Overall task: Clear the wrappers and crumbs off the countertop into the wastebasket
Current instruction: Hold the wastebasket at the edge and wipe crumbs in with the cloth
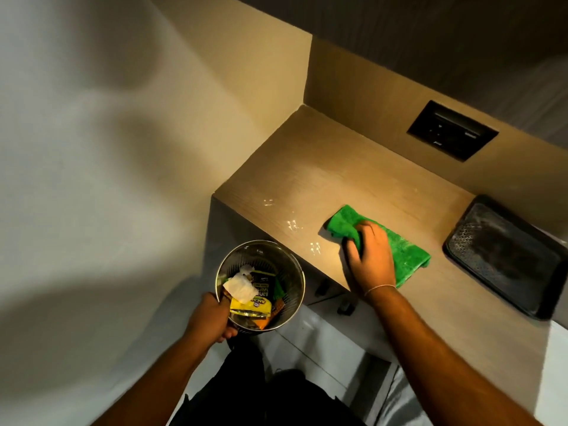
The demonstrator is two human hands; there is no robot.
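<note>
My left hand (212,318) grips the near rim of a round metal wastebasket (292,269), held just below the front edge of the light wooden countertop (322,167). Inside the basket lie a yellow wrapper (250,306), a crumpled white tissue (241,287) and other wrappers. My right hand (370,256) presses a green cloth (405,253) flat on the countertop near its front edge. A few small shiny specks (293,224) lie on the wood to the left of the cloth.
A black tray (504,256) sits on the countertop at the right. A black socket panel (451,130) is set in the back wall. A side wall closes the counter at the far left, and pale floor lies below.
</note>
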